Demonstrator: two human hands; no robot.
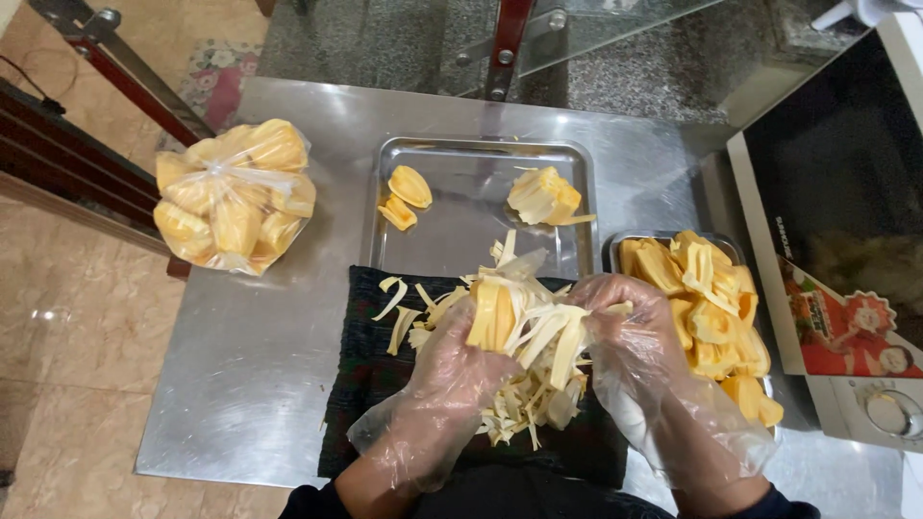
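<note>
At the far left of the steel surface [250,356] sits a tied clear bag of jackfruit pods [234,196], well apart from me. Next comes the flat metal tray [461,216], holding two small pods [404,198] and one stringy chunk [542,195]. Over the dark cloth [358,375], my gloved left hand [452,370] curls its fingers around a jackfruit section [524,332], thumb pressed into its pale fibres. My gloved right hand [630,341] grips the same section from the other side, fingers bent over it. I judge I am mid-way through prying a pod loose from the strands; the next move calls for a firm outward pull. At right, the small tin of cleaned pods [707,308] is heaped full.
</note>
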